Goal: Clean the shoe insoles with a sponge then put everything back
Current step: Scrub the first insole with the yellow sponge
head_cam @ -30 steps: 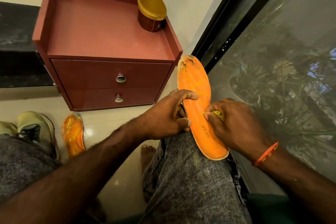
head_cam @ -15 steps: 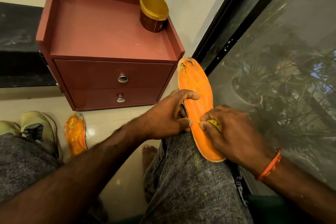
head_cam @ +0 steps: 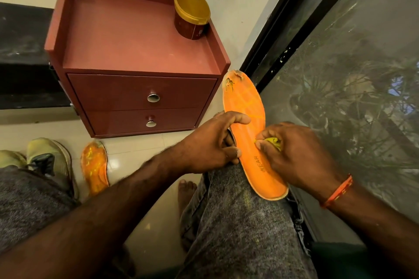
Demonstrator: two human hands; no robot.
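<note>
Your left hand (head_cam: 212, 146) grips the edge of the orange insole (head_cam: 248, 124) lying on your right knee (toe end worn), while your right hand (head_cam: 297, 156) pinches the yellow sponge (head_cam: 273, 141) against its middle.

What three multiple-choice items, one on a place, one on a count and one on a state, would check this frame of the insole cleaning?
1. Where does the gold-lidded jar stand?
A. on the floor
B. on top of the red cabinet
C. inside an open drawer

2. How many orange insoles are in view?
A. one
B. two
C. three

3. What is the right hand doing?
A. pressing a yellow sponge onto the held insole
B. hanging idle
C. pulling a drawer knob

Key: 1 B, it sits at the cabinet top's back right corner. 2 B, one rests on the knee, steadied by the left hand, and the second insole lies on the floor. 3 A, its fingers are curled round the sponge.
</note>
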